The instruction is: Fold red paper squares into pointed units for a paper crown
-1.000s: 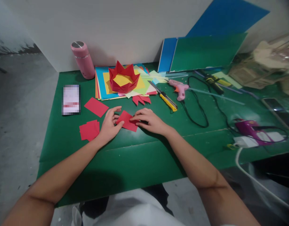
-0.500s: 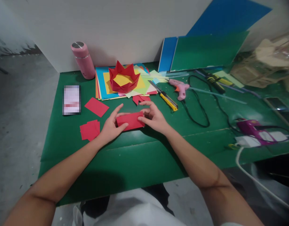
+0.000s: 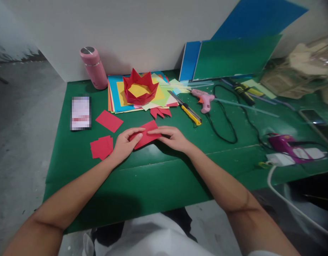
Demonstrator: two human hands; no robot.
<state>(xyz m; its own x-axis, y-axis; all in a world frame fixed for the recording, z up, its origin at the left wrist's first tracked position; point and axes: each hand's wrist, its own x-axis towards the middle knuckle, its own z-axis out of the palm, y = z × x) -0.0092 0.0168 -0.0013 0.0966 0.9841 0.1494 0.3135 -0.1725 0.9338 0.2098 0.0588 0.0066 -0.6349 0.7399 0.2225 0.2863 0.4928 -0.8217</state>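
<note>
Left hand [image 3: 123, 144] pinching edge of red sheet [image 3: 146, 134], likely to stop slipping. Right hand [image 3: 172, 138] not gripping: fingers flat on top, pressing down. Sheet on green table [image 3: 153, 177], just in front of paper crown [image 3: 140, 89]. Small red squares [image 3: 101, 147] front-left of crown.

I pinch a folded red sheet [image 3: 147, 134] with my left hand [image 3: 123, 144], thumb on top, in front of the red paper crown [image 3: 139, 89]. My right hand [image 3: 175, 137] lays its fingers along the sheet's right edge; I cannot see the thumb. The crown sits on a stack of coloured paper [image 3: 115, 96]. Left of the crown stands a pink bottle [image 3: 93, 67]; right of it lie a yellow utility knife [image 3: 188, 111] and a pink glue gun [image 3: 204, 99]. Loose red squares [image 3: 101, 147] lie front-left of the crown on the green table [image 3: 153, 177].
</note>
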